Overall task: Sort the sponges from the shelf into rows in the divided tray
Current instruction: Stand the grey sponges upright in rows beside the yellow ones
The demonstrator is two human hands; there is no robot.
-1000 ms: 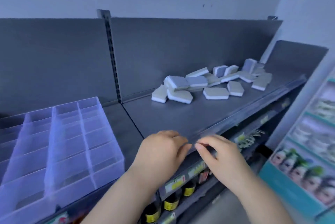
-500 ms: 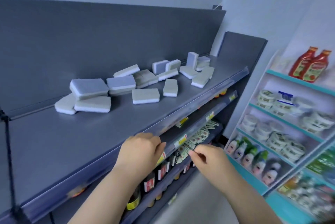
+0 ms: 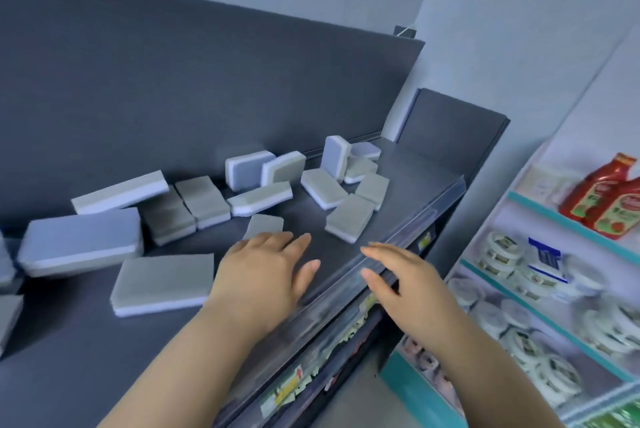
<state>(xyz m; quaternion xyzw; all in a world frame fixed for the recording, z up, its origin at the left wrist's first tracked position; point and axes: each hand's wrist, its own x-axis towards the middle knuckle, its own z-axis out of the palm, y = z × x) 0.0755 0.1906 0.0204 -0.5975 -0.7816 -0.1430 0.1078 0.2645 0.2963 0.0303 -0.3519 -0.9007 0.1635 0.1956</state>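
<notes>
Several grey-and-white sponges lie scattered on the dark shelf (image 3: 69, 351), from a large one near me (image 3: 162, 284) to a pile at the back right (image 3: 334, 157). My left hand (image 3: 266, 275) hovers over the shelf with fingers spread, holding nothing; its fingertips cover the near edge of a small sponge (image 3: 263, 225). My right hand (image 3: 401, 278) is open too, above the shelf's clear front rail (image 3: 408, 237), with another sponge (image 3: 349, 216) just beyond it. The divided tray is out of view.
A dark back panel rises behind the sponges. Below the front rail are lower shelves with price tags. To the right stands a teal-edged rack with red sauce bottles (image 3: 609, 195) and round white tubs (image 3: 502, 251).
The view has swung right, so the divided tray left the frame. Both hands rose from the front rail toward the sponges and spread their fingers.
</notes>
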